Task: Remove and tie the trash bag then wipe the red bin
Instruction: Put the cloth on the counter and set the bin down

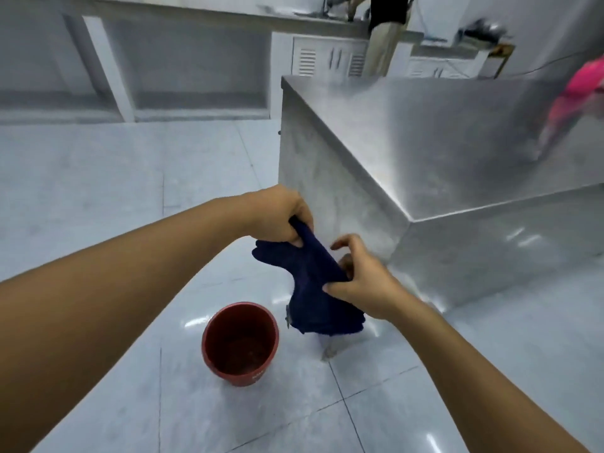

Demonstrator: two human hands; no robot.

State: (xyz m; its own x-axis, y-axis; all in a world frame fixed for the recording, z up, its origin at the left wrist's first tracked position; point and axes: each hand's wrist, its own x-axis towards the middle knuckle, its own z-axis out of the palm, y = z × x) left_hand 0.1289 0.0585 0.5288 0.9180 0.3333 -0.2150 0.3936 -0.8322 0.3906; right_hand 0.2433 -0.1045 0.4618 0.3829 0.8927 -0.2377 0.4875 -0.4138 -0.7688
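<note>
Holding one dark navy blue cloth [313, 282] above the pale tiled floor [98, 197], left hand [281, 217] clenched on its upper end, right hand [359, 286] pinching it lower down with the index finger lifted, long axis slanting down and to the right. Standing upright and bagless on the floor, below and slightly left of both hands, one round red plastic bin [240, 343], mouth open upward, probably nearer the right hand. Beside them, one steel counter [425, 152]; no trash bag in sight.

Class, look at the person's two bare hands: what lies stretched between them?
In the head view, a dark blue cloth runs between the left hand and the right hand, both gripping it, above the floor beside the empty round red bin.
</note>
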